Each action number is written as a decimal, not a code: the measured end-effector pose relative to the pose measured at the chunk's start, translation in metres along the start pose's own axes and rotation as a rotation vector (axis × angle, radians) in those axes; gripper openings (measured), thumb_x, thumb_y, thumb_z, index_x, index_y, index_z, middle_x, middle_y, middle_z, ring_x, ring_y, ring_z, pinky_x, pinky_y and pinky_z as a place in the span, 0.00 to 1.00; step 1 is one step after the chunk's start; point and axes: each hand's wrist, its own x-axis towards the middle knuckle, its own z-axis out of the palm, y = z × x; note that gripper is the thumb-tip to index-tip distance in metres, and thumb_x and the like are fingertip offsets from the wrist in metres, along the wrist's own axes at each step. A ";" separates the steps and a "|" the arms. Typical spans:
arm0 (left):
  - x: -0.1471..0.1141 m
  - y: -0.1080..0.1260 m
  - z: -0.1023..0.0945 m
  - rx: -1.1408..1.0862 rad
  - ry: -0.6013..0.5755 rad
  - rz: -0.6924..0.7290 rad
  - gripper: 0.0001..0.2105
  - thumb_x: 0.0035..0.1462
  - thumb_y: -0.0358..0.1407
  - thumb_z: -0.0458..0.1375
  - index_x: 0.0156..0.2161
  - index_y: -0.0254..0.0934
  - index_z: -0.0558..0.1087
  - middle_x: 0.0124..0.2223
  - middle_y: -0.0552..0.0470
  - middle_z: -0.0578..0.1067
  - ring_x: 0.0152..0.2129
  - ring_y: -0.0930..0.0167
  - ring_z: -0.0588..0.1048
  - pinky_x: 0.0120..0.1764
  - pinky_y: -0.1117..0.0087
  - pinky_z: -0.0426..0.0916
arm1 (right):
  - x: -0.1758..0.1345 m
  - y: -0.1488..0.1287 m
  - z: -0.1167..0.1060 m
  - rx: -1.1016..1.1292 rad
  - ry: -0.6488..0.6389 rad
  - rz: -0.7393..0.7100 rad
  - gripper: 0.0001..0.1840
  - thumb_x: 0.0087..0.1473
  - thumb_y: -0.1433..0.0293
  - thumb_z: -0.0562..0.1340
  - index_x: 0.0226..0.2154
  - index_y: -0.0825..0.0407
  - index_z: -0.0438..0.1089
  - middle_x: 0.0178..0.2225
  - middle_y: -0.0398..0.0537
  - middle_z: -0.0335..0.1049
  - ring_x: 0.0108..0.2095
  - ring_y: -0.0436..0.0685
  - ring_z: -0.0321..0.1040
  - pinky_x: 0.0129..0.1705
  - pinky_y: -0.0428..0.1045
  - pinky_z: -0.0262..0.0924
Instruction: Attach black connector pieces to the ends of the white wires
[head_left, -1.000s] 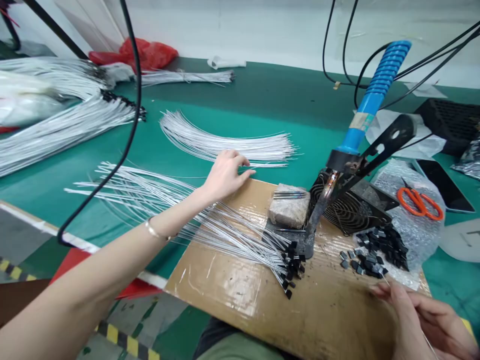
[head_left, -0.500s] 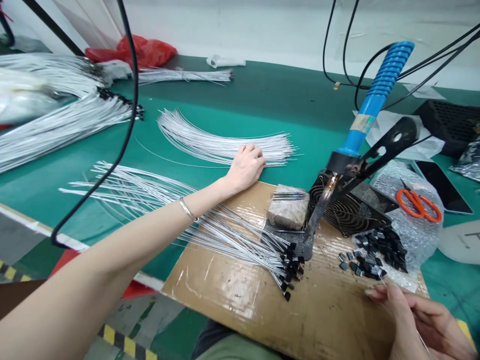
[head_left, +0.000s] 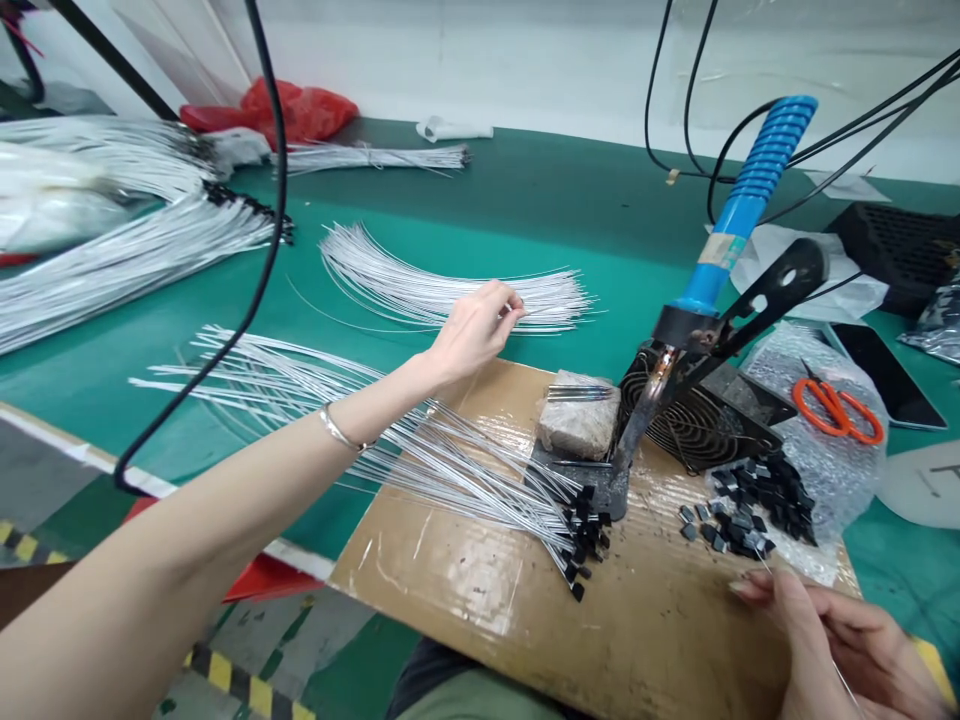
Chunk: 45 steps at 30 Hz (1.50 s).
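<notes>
My left hand [head_left: 480,325] is over the near edge of a loose bundle of white wires [head_left: 420,285], its thumb and fingertips pinched together on a white wire. The wire's thin tail curves out to the left of the hand. My right hand [head_left: 840,635], low at the right, grips a thin metal pick [head_left: 763,562] whose tip points at a pile of small black connector housings [head_left: 772,490]. Under my left forearm lie white wires with black connectors [head_left: 585,545] at their ends, spread across a cardboard sheet [head_left: 465,570].
A blue-handled soldering iron [head_left: 757,190] stands in a metal holder beside a wrapped block [head_left: 577,415] and a black fan [head_left: 682,410]. Orange scissors [head_left: 838,408] lie on bubble wrap. A black cable [head_left: 274,200] hangs at the left, before more wire bundles [head_left: 150,250].
My left hand has lifted slightly and shifted left along the wire bundle, its fingertips now pinched more visibly. My right hand holds its place with the pick.
</notes>
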 end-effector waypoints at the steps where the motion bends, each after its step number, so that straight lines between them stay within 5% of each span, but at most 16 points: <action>1: -0.001 0.002 -0.002 -0.020 0.004 -0.009 0.07 0.70 0.31 0.53 0.41 0.37 0.73 0.43 0.44 0.81 0.39 0.63 0.78 0.46 0.62 0.69 | 0.000 0.000 0.000 -0.003 -0.002 0.004 0.19 0.41 0.54 0.81 0.25 0.47 0.77 0.26 0.45 0.78 0.28 0.57 0.73 0.41 0.53 0.69; 10: -0.003 0.006 0.001 -0.146 0.019 -0.078 0.07 0.66 0.35 0.58 0.35 0.37 0.75 0.36 0.48 0.83 0.33 0.66 0.78 0.38 0.67 0.69 | -0.001 0.000 0.001 -0.016 0.024 0.048 0.21 0.37 0.53 0.82 0.24 0.47 0.77 0.25 0.44 0.78 0.26 0.54 0.73 0.40 0.49 0.70; 32: 0.000 -0.011 0.031 0.015 -0.120 -0.011 0.07 0.64 0.30 0.61 0.35 0.37 0.82 0.40 0.43 0.78 0.44 0.57 0.74 0.53 0.54 0.68 | -0.001 0.000 0.001 -0.042 0.003 0.034 0.21 0.39 0.53 0.82 0.24 0.48 0.77 0.25 0.44 0.78 0.26 0.55 0.74 0.38 0.50 0.71; 39: 0.002 -0.008 0.026 0.027 -0.161 0.057 0.08 0.64 0.26 0.57 0.37 0.32 0.80 0.40 0.39 0.79 0.44 0.55 0.75 0.52 0.54 0.68 | 0.001 0.003 0.000 -0.027 -0.012 0.059 0.20 0.38 0.54 0.83 0.24 0.47 0.78 0.24 0.43 0.79 0.26 0.53 0.74 0.38 0.46 0.70; 45: -0.004 0.001 0.019 -0.024 -0.133 0.065 0.07 0.65 0.31 0.62 0.36 0.36 0.82 0.39 0.44 0.80 0.43 0.59 0.76 0.51 0.57 0.69 | 0.001 0.005 -0.002 -0.001 -0.031 0.027 0.21 0.37 0.55 0.83 0.24 0.49 0.77 0.24 0.42 0.79 0.26 0.52 0.75 0.38 0.44 0.71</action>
